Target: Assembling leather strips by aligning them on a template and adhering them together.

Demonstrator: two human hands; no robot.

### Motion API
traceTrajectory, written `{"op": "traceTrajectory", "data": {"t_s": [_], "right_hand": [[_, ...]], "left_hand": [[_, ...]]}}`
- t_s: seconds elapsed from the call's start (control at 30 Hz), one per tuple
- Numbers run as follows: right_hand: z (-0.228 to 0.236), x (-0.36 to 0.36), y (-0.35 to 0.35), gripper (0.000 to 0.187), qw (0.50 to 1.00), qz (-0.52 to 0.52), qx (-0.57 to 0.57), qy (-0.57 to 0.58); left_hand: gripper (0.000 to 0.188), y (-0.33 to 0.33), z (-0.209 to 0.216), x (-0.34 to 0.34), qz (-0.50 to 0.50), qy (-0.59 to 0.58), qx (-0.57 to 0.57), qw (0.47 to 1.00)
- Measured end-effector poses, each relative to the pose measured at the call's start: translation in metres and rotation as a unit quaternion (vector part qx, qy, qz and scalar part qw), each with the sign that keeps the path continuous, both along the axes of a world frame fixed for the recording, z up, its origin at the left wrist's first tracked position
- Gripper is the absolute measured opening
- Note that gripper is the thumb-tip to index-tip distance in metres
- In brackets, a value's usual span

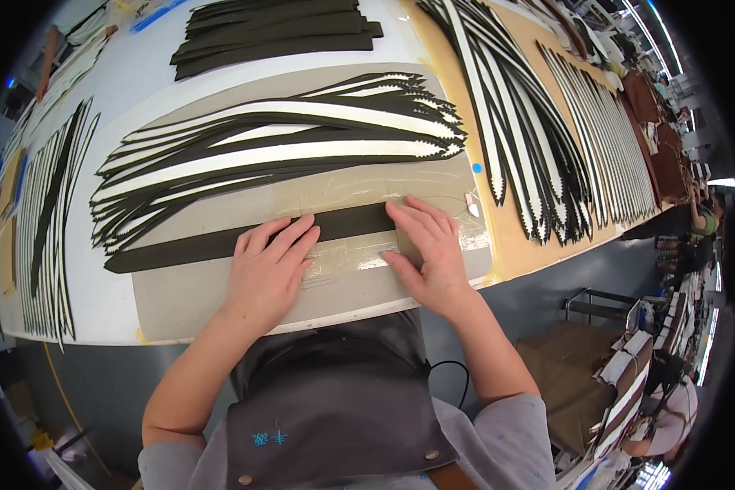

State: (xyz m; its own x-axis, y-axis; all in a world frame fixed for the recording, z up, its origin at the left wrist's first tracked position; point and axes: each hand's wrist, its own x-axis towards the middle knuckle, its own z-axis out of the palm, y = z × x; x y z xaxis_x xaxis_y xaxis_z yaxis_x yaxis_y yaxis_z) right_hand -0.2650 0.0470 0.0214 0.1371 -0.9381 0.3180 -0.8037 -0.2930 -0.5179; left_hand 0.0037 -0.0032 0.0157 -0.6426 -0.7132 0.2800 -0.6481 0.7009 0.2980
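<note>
A long dark strip [180,247], pointed at its left end, lies across the grey mat [196,304] in front of me. My left hand [268,278] rests on its middle part, palm down and open, fingertips over the far edge. At the strip's right end is my right hand [439,260], its fingers lightly bent and its thumb held apart. The index fingertip touches the end, and the thumb tip is on the shiny clear sheet [347,265] over the mat. What lies under the right palm is hidden. Just beyond is a pile of black-and-white strips [318,112] with notched ends.
A stack of dark strips [273,37] lies at the back. To the right are another notched pile [531,139] and a row of narrow strips [604,139]; more strips [53,237] are at left. A small pale pointed piece [471,204] lies beyond my right hand.
</note>
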Motion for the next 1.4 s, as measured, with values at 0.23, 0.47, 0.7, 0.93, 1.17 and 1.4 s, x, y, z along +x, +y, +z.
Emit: {"op": "traceTrajectory", "data": {"t_s": [0.23, 0.47, 0.7, 0.93, 1.17, 1.4], "right_hand": [[0.001, -0.012, -0.022, 0.059, 0.997, 0.015, 0.018, -0.076], [-0.008, -0.009, -0.025, 0.034, 0.996, 0.001, -0.027, -0.081], [-0.014, -0.01, -0.028, 0.036, 0.996, 0.015, -0.037, -0.076], [-0.009, -0.01, -0.026, 0.041, 0.997, -0.008, -0.028, -0.074], [-0.01, -0.009, -0.027, 0.065, 0.993, -0.017, -0.005, -0.12], [-0.007, -0.009, -0.025, 0.064, 0.991, -0.025, -0.009, -0.128]], "left_hand": [[0.042, 0.0, 0.001, -0.002, -0.007, -0.002, -0.003, 1.0], [0.039, 0.001, -0.002, -0.002, 0.0, 0.019, -0.006, 1.0], [0.038, 0.001, -0.001, -0.003, -0.001, 0.033, -0.009, 0.999], [0.039, 0.0, -0.003, -0.004, -0.006, 0.011, -0.021, 1.0], [0.043, 0.002, -0.002, -0.002, -0.006, -0.025, -0.017, 1.0], [0.045, 0.003, 0.003, -0.002, 0.003, -0.046, 0.006, 0.999]]}}
